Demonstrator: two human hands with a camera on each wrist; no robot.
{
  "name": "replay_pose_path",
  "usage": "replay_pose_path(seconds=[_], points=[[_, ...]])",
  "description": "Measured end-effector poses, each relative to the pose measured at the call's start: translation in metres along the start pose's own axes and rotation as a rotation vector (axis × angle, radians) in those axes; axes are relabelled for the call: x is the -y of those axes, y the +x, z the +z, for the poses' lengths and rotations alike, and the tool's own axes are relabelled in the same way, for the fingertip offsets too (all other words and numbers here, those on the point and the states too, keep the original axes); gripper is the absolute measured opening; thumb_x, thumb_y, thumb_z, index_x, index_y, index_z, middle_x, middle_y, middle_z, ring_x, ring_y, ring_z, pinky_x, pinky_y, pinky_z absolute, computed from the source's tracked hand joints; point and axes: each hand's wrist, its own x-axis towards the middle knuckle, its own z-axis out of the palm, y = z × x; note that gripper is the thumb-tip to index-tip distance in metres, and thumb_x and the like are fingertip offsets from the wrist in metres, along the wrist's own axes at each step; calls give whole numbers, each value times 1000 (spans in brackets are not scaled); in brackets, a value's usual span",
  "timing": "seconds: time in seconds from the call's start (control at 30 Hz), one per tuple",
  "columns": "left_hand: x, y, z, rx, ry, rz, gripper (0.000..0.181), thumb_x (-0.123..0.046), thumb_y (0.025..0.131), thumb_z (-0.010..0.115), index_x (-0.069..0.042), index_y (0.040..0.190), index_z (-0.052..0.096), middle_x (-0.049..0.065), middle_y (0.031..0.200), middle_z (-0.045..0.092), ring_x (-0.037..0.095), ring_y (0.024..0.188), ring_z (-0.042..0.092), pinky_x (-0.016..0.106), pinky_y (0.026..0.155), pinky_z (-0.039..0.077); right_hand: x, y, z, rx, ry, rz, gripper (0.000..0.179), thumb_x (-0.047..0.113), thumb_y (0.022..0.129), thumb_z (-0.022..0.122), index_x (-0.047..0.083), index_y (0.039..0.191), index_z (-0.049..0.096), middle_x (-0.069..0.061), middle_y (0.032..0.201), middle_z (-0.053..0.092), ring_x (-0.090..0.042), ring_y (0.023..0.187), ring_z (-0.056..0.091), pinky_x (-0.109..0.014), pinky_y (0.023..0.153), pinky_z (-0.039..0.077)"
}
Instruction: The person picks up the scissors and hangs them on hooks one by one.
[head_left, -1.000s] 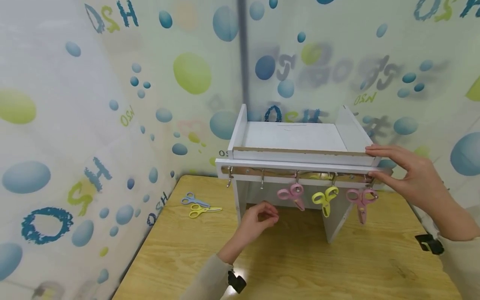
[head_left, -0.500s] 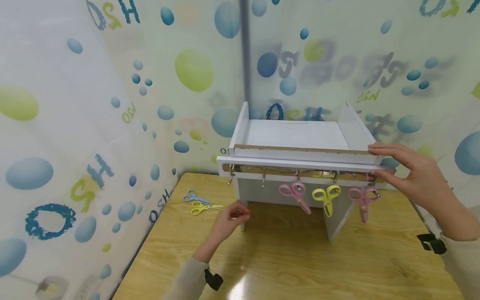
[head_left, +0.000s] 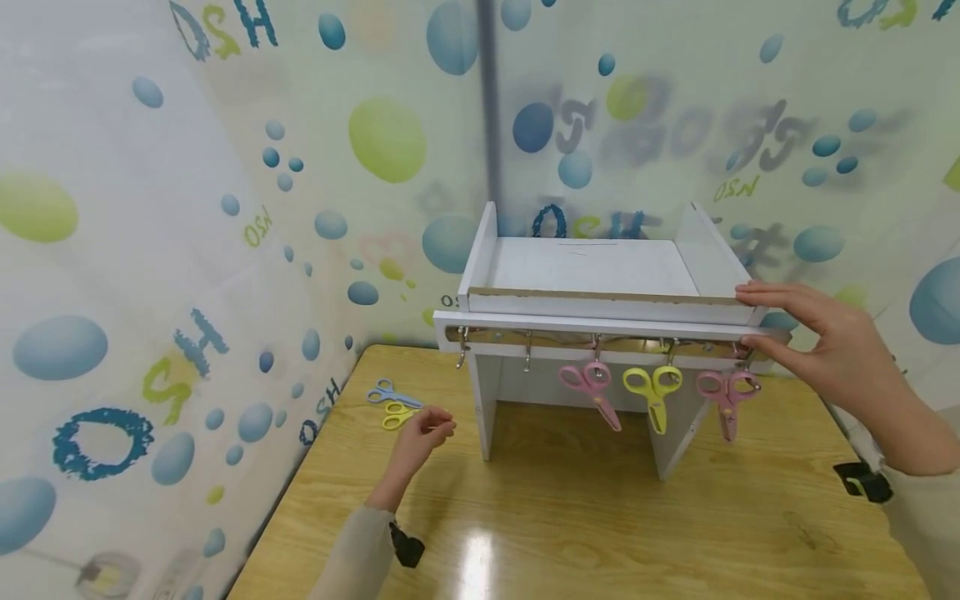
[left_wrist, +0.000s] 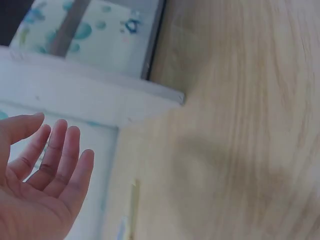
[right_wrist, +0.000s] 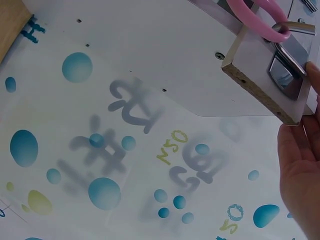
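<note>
My right hand [head_left: 840,354] pinches the right end of the white shelf unit [head_left: 600,315], fingers on top and thumb at the hook rail's front. From the rail's hooks hang pink scissors [head_left: 607,412], yellow scissors [head_left: 657,408] and, beside my right thumb, another pink pair [head_left: 727,421]. A pink handle ring [right_wrist: 250,17] on its hook shows in the right wrist view. My left hand [head_left: 414,446] hovers left of the unit, fingers loosely bent and holding nothing. Just beyond it lie blue scissors [head_left: 402,398] and yellow scissors [head_left: 392,418], the latter partly hidden by the hand.
Two bare hooks, the leftmost hook [head_left: 461,354] and the hook beside it [head_left: 528,354], are on the rail's left part. The unit stands on a wooden table [head_left: 570,533] near a patterned wall covering [head_left: 375,217]. Its left side panel [head_left: 486,408] is close to my left hand.
My left hand has moved left from under the rail toward the scissors on the table. The left hanging pink scissors have swung slightly. My right hand keeps its place.
</note>
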Motion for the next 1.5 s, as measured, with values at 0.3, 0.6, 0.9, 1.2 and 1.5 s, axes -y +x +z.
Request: replay_pose_path(seconds=[0.3, 0.6, 0.9, 1.2, 1.5], points=[[33, 16, -12, -106, -139, -202, 43, -16, 100, 60, 8, 136, 52, 29, 128, 63, 35, 109, 69, 52, 99, 54, -1, 1, 1, -2, 13, -8, 63, -8, 65, 86, 5, 125, 69, 31, 138, 48, 17, 132, 41, 3, 103, 30], [48, 25, -14, -190, -297, -318, 50, -18, 101, 58, 11, 141, 46, 27, 132, 61, 20, 104, 69, 33, 89, 57, 0, 1, 1, -9, 14, -12, 61, -5, 67, 86, 5, 125, 69, 30, 138, 50, 16, 132, 42, 2, 104, 30], [62, 33, -23, -209, -477, -445, 58, -27, 105, 50, 12, 145, 37, 23, 134, 62, 12, 101, 70, 27, 91, 58, 0, 1, 0, -7, 16, -5, 63, -9, 66, 85, 5, 125, 69, 31, 138, 49, 16, 132, 42, 3, 103, 30], [72, 41, -29, -288, -484, -539, 52, -28, 102, 58, 14, 133, 52, 6, 88, 78, 7, 76, 74, 21, 72, 61, 1, 0, 1, 1, 6, 0, 63, -8, 67, 85, 6, 127, 68, 30, 139, 47, 19, 131, 40, 4, 103, 29], [87, 63, -27, -374, -334, -555, 36, -23, 95, 64, 10, 110, 66, -1, 58, 70, 7, 53, 69, 20, 53, 58, 4, -2, 1, 3, -4, 30, 71, -14, 64, 84, 9, 129, 67, 29, 137, 47, 20, 130, 39, 4, 103, 29]])
